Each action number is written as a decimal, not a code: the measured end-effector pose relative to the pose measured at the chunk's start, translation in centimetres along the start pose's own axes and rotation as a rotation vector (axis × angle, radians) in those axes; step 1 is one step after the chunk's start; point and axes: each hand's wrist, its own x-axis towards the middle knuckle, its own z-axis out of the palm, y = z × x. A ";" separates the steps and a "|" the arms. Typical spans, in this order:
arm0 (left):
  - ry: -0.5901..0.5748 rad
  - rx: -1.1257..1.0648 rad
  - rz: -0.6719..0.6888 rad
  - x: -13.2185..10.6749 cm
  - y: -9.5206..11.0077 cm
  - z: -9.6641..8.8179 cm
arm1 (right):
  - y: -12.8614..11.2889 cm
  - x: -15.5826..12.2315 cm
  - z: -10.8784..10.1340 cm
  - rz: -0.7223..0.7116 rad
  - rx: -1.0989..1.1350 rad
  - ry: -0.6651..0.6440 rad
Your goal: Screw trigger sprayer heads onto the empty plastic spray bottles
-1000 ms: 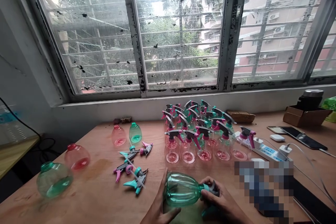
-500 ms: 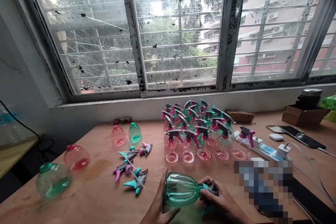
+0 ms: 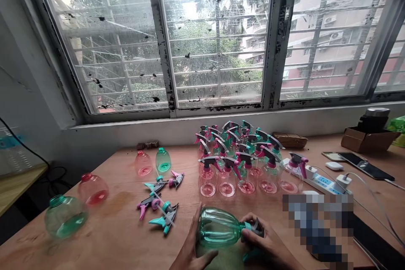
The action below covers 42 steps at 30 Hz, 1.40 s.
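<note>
A clear green spray bottle (image 3: 218,228) lies on its side at the near edge of the wooden table (image 3: 120,236). My left hand (image 3: 191,247) cups its rounded body from the left and below. My right hand (image 3: 268,242) is wrapped round the grey and teal trigger head (image 3: 255,228) at the bottle's neck. Several loose trigger heads (image 3: 160,202) lie just left of the bottle. Behind it stands a tight group of pink and green bottles with heads fitted (image 3: 240,160).
Headless bottles stand on the left: a green one (image 3: 64,218), a pink one (image 3: 93,188), and a small pink and green pair (image 3: 153,162). A power strip (image 3: 322,181), phones (image 3: 363,164), a cardboard box (image 3: 368,137) and a blurred object (image 3: 318,223) lie on the right.
</note>
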 end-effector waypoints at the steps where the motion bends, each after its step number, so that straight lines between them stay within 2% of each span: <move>1: 0.002 -0.031 -0.032 0.0 0.2 0.0 | 0.0 0.0 0.0 -0.001 -0.004 -0.001; 5: -0.006 -0.097 -0.111 -0.2 1.5 0.0 | 0.0 -0.1 0.0 -0.005 -0.010 -0.003; 12: 0.004 -0.092 -0.033 -0.1 1.1 0.2 | -0.2 -0.1 0.0 0.004 0.004 0.005; 19: -0.018 -0.169 -0.132 -0.2 2.2 0.1 | 0.0 -0.1 -0.1 0.006 -0.010 0.004; 25: -0.023 -0.179 -0.059 -0.3 2.6 0.3 | 0.1 0.0 -0.1 0.005 -0.002 0.004; 32: -0.069 -0.274 -0.109 -0.3 2.7 0.3 | -0.2 -0.2 0.0 0.005 -0.025 0.000; 38: -0.027 -0.208 -0.050 -0.2 2.5 0.3 | -0.4 -0.1 0.1 0.021 0.010 0.009; 42: -0.032 -0.241 -0.077 -0.3 3.1 0.3 | -0.3 -0.1 0.1 0.025 0.011 0.009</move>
